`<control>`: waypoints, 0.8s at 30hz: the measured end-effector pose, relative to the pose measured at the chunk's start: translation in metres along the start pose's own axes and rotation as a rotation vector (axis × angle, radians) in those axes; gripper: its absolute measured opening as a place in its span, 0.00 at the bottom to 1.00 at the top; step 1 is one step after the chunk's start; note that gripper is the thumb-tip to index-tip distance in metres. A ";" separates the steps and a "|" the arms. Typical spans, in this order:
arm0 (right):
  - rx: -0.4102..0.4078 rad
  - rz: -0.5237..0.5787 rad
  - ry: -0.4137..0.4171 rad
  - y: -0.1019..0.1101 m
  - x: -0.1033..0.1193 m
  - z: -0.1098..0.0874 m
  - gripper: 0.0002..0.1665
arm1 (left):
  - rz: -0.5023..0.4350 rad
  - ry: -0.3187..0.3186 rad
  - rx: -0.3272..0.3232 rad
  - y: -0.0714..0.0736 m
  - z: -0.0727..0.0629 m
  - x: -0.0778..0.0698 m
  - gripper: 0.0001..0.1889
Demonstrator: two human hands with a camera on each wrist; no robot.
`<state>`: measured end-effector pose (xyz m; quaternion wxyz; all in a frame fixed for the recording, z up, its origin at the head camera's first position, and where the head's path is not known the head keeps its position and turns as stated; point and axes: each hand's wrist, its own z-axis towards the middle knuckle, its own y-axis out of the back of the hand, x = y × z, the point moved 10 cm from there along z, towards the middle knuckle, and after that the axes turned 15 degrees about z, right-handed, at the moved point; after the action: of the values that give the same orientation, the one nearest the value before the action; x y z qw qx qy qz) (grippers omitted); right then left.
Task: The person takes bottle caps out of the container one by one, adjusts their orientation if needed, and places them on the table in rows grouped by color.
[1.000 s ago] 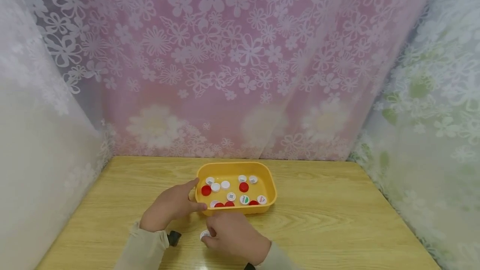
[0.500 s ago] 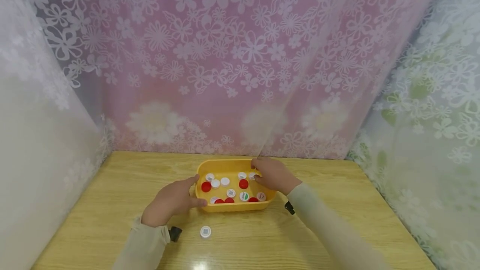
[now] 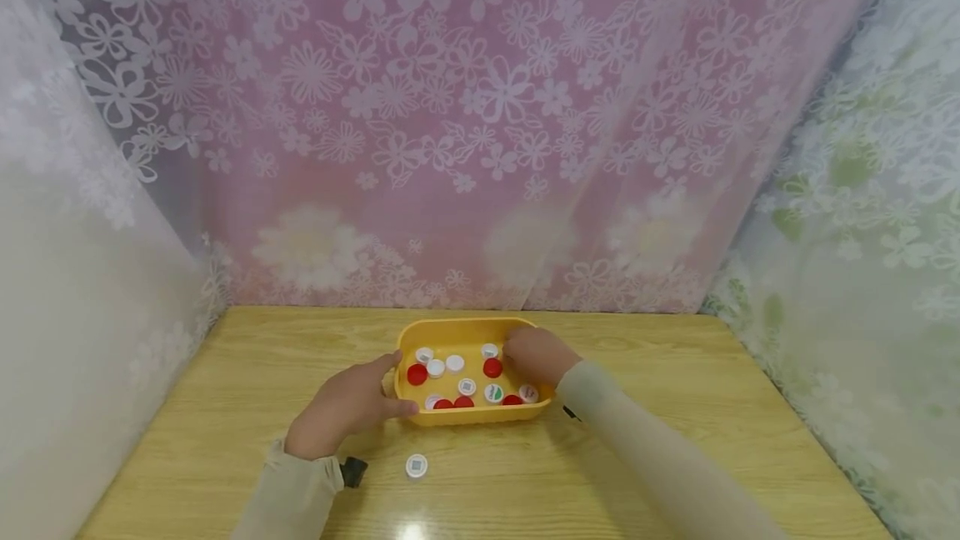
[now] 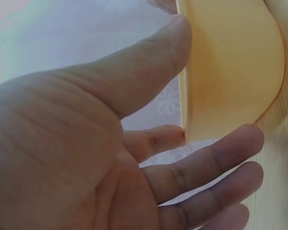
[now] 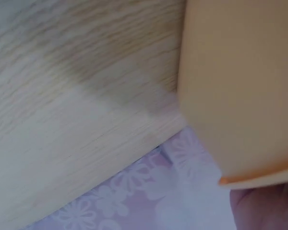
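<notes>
A yellow plastic tray (image 3: pixel 472 417) sits on the table, with several white and red bottle caps lying in it, among them a red cap (image 3: pixel 492 367) and a white cap (image 3: pixel 454 363). My left hand (image 3: pixel 341 407) rests at the tray's left end, thumb against the rim and fingers spread and nearly straight, as the left wrist view also shows. My right hand (image 3: pixel 542 354) reaches over the right rim into the tray; its fingertips are hidden, and I cannot tell whether they hold a cap. One white cap (image 3: pixel 416 466) lies on the table in front of the tray.
The wooden table (image 3: pixel 285 348) ends at a pink flowered curtain (image 3: pixel 450 148) behind the tray. Pale flowered curtains hang on the left (image 3: pixel 97 273) and right (image 3: pixel 847 290).
My right hand has left the white cap on the table in front, moved up and right to the tray, then lower into its right end. My left hand has stayed at the tray.
</notes>
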<state>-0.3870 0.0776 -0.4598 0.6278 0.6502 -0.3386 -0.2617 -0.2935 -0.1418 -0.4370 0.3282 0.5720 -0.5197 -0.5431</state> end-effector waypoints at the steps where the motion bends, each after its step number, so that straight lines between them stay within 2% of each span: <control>1: 0.004 0.023 -0.003 0.000 -0.002 0.000 0.09 | 0.000 0.000 0.000 0.000 0.000 -0.001 0.50; 3: 0.015 0.070 -0.011 0.002 -0.004 -0.002 0.11 | -0.003 -0.001 0.007 0.001 0.000 -0.002 0.50; 5: 0.025 0.042 0.027 0.002 -0.001 -0.004 0.11 | -0.002 -0.003 0.010 0.001 0.000 -0.003 0.50; 7: 0.033 -0.052 0.080 0.002 0.004 -0.007 0.10 | -0.005 0.003 0.013 0.000 0.000 -0.002 0.49; 9: 0.031 -0.191 0.128 0.001 0.007 -0.011 0.09 | -0.006 0.006 0.017 0.000 0.000 -0.002 0.49; 11: 0.033 -0.306 0.145 0.002 0.009 -0.014 0.08 | -0.007 0.011 0.020 -0.001 0.000 -0.001 0.49; 14: 0.054 -0.356 0.128 0.006 0.007 -0.018 0.08 | -0.007 0.017 0.023 -0.002 0.001 0.001 0.49; 17: 0.064 -0.303 0.120 0.012 0.008 -0.020 0.05 | -0.009 0.019 0.021 -0.002 0.002 0.001 0.50; 19: 0.042 -0.210 0.107 0.020 0.009 -0.022 0.06 | -0.012 0.018 0.020 -0.001 0.002 0.001 0.50; 24: -0.118 0.109 0.120 0.051 0.022 -0.030 0.12 | -0.023 0.010 0.020 -0.002 0.003 -0.001 0.51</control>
<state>-0.3553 0.0807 -0.4048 0.6975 0.6070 -0.3195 -0.2072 -0.2960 -0.1401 -0.4395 0.3189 0.5837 -0.5170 -0.5388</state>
